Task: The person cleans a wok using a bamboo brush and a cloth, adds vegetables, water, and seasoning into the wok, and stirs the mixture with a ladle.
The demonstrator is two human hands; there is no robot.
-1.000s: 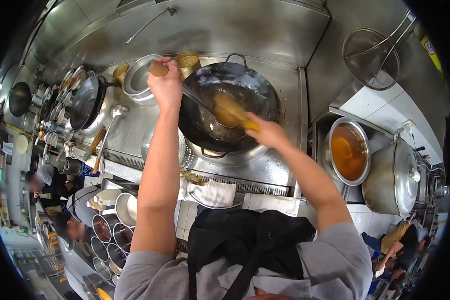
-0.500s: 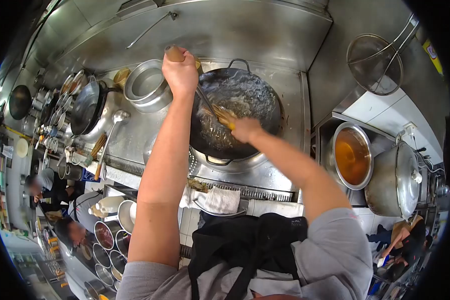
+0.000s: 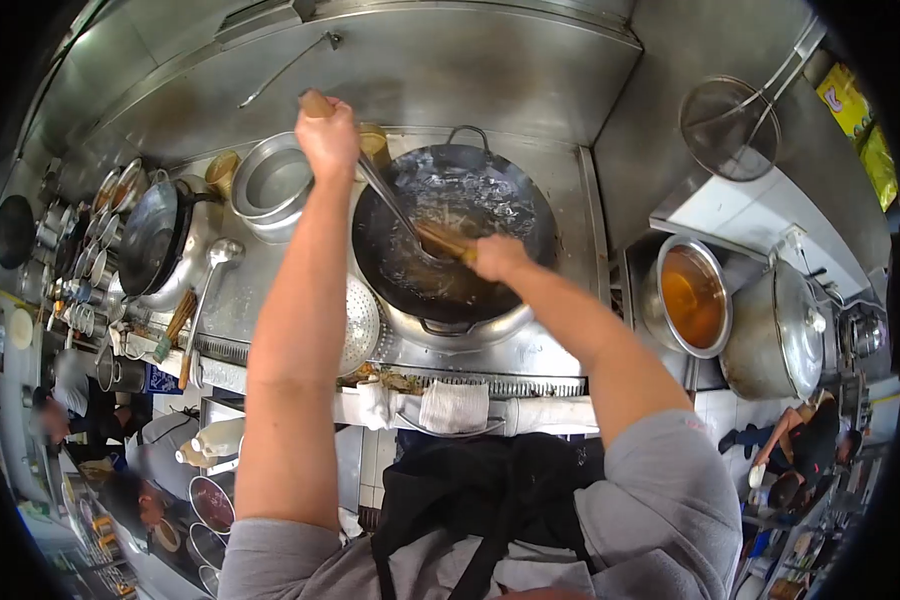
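Observation:
Fingers wrapped round its wooden handle, my left hand point(image 3: 327, 138) holds a long metal ladle point(image 3: 385, 193), whose lower end reaches into the black wok point(image 3: 370, 235). My right hand point(image 3: 497, 257) grips a bamboo brush point(image 3: 448, 243) over the middle of the wok, its bristles against the ladle's lower end. Rippling liquid point(image 3: 470, 195) lies in the wok. The ladle's bowl is mostly hidden by the brush and liquid.
Metal bowls point(image 3: 275, 180) and a perforated skimmer point(image 3: 358, 325) lie left of the wok. Another ladle point(image 3: 226, 252) rests farther left. A bowl of amber liquid point(image 3: 692, 297) and a lidded pot point(image 3: 765, 340) stand right; a strainer point(image 3: 730, 128) hangs above. People point(image 3: 805, 440) are at both sides.
The view has shifted slightly. Both hands keep their holds; the ladle and brush have moved within the wok, and the water's surface looks calmer than half a second ago.

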